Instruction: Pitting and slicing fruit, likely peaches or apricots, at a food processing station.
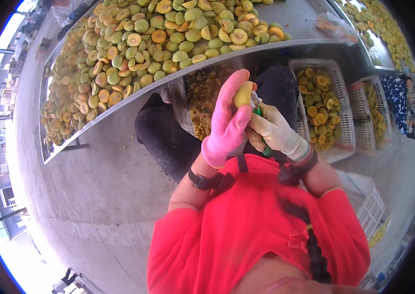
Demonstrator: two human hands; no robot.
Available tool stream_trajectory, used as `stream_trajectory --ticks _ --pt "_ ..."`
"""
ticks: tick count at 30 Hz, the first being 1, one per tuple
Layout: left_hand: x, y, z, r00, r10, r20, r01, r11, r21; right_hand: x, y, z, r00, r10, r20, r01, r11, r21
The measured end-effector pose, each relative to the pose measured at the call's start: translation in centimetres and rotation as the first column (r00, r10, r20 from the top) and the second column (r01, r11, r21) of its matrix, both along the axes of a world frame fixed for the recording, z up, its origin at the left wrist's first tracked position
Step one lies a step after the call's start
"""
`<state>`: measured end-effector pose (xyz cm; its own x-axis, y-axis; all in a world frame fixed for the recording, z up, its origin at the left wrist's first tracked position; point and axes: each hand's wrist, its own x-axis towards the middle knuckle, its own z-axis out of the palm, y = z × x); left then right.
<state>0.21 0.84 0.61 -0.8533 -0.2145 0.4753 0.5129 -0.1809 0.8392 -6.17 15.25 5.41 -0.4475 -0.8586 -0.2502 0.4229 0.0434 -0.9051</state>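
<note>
My left hand (227, 123), in a pink glove, grips a yellow-green fruit half (243, 94) between thumb and fingers. In a pale work glove, my right hand (274, 129) is closed around the green handle (266, 147) of a small hand tool. The tool's metal head (255, 100) meets the right side of the fruit; its exact shape is partly hidden. Both hands are held over my lap, close together. Beneath them, between my knees, a crate (183, 106) holds brownish-orange fruit scraps (202, 95).
A metal-edged table (207, 65) heaped with fruit halves (145, 44) lies ahead. To the right stand a white plastic crate (345, 110) of fruit halves and another crate (361, 117). A plastic bag (336, 27) rests at the table's right end. Other people (400, 103) are nearby.
</note>
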Motion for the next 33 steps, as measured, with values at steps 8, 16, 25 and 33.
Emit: stream_trajectory --ticks 8,16,25,33 --pt "-0.4 1.1 2.1 0.999 0.013 0.032 -0.019 0.982 0.187 -0.1 0.2 -1.7 0.993 -0.080 -0.089 0.077 0.996 -0.040" --pt "0.0 0.0 2.4 0.978 -0.167 0.122 0.127 0.951 0.282 -0.1 0.1 -2.9 0.813 -0.071 -0.578 0.046 0.997 -0.059" --pt "0.1 -0.3 1.7 0.995 -0.074 -0.064 0.072 0.997 -0.027 -0.5 0.9 0.9 0.975 0.183 0.125 -0.187 0.982 0.017" --pt "0.5 0.4 2.2 0.981 -0.189 0.048 0.147 0.880 0.451 0.3 0.2 1.5 0.989 0.053 0.135 -0.062 0.996 0.064"
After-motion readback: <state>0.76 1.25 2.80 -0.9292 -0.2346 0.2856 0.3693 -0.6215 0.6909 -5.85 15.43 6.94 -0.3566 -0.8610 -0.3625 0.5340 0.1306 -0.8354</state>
